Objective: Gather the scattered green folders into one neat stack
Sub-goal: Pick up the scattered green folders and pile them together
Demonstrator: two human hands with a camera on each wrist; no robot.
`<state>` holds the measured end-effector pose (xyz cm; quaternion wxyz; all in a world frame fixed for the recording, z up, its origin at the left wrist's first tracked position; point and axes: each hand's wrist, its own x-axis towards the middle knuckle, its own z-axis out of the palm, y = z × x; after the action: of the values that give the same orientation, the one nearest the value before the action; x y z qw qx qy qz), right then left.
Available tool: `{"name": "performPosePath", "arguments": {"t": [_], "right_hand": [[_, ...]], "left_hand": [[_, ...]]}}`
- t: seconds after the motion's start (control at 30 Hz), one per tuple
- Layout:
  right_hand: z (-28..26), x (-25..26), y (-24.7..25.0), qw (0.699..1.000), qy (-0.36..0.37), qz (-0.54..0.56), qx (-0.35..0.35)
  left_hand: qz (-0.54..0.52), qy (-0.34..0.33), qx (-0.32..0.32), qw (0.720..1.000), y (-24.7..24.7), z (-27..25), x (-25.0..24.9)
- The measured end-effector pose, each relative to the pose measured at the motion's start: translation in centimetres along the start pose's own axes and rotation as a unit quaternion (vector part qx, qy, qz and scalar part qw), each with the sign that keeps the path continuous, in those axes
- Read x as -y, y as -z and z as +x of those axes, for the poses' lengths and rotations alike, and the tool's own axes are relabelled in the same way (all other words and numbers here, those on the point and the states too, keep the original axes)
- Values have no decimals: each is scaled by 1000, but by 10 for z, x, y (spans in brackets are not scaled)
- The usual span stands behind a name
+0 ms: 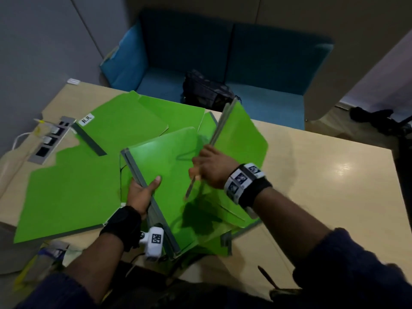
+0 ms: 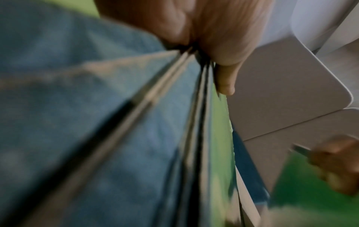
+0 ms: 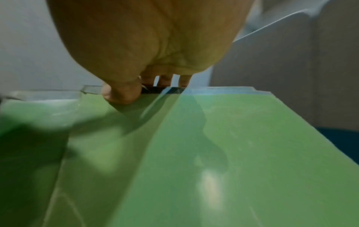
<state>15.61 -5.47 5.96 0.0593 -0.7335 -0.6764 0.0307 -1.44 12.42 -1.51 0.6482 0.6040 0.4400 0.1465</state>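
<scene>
Both hands (image 1: 142, 192) (image 1: 209, 168) on grey-spined folders (image 1: 169, 161) near table edge (image 1: 256, 239).

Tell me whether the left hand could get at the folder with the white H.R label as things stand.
Probably not yet: the left hand already grips the grey spines of the gathered folders. The labelled folder lies uncovered on the table just beyond it, so the path looks free once the hand lets go.

Bright green folders (image 1: 73, 192) with grey spines, pale beige table (image 1: 323, 175), blue sofa (image 1: 223, 52).
</scene>
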Motion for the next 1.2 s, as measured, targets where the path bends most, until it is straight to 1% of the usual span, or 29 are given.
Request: {"name": "performPosePath", "arguments": {"t": [0.07,0.13,0.17,0.2,0.23,0.27,0.3,0.33,0.37,0.4,0.43,0.47,0.5,0.57,0.63,0.77,0.9,0.97,1.0,1.07,1.1,1.13,1.17,1.2], "right_hand": [[15,27,-22,996,85,8,39],[24,52,-43,985,151,70,45],[26,62,-52,980,161,109,39],[26,68,-58,978,141,150,29],[22,67,-63,977,82,194,33],[15,62,-64,972,-3,233,32],[5,50,-66,955,-124,269,-3],[-7,34,-69,920,-265,285,-52],[-21,15,-71,863,-415,276,-83],[-37,-5,-76,792,-546,263,-73],[-52,-20,-81,721,-637,271,-26],[-64,-30,-87,670,-683,291,27],[-72,-37,-93,644,-696,314,58],[-77,-44,-99,634,-691,342,56],[-74,-40,-102,627,-696,347,43],[-61,-31,-104,615,-703,354,45],[-53,-27,-102,625,-683,378,9],[-52,-23,-102,637,-668,384,34],[-52,-22,-103,638,-665,387,36],[-50,-19,-99,628,-663,408,0],[-49,-19,-94,629,-656,416,-34],[-49,-21,-88,635,-645,420,-72],[-46,-24,-81,647,-627,421,-109],[-42,-26,-75,663,-606,421,-126]], "left_hand": [[1,-6,4,1000,2,1,3],[-7,-8,10,1000,2,-1,2],[-13,-3,16,1000,4,-2,2],[-16,-1,24,1000,4,-3,4],[-19,5,31,999,7,-3,6],[-19,13,39,999,9,-2,10],[-20,18,44,999,12,-1,14],[-21,24,45,998,14,-1,17],[-26,33,43,998,16,-1,18],[-30,34,43,998,17,-3,18],[-31,37,42,998,16,-2,18],[-29,39,42,998,15,-3,16],[-28,39,44,998,14,-4,15],[-24,34,46,998,13,-2,16],[-14,36,45,998,12,-1,16],[-11,40,34,999,7,0,9],[-2,25,19,1000,6,-2,11],[-17,23,22,999,6,-3,12],[-27,28,26,999,6,-3,12],[-31,34,31,998,9,-3,13],[-33,32,36,998,10,-3,13],[-32,29,42,998,11,-3,16],[-29,28,49,998,13,-4,16],[-24,26,55,998,13,-5,16]]}}
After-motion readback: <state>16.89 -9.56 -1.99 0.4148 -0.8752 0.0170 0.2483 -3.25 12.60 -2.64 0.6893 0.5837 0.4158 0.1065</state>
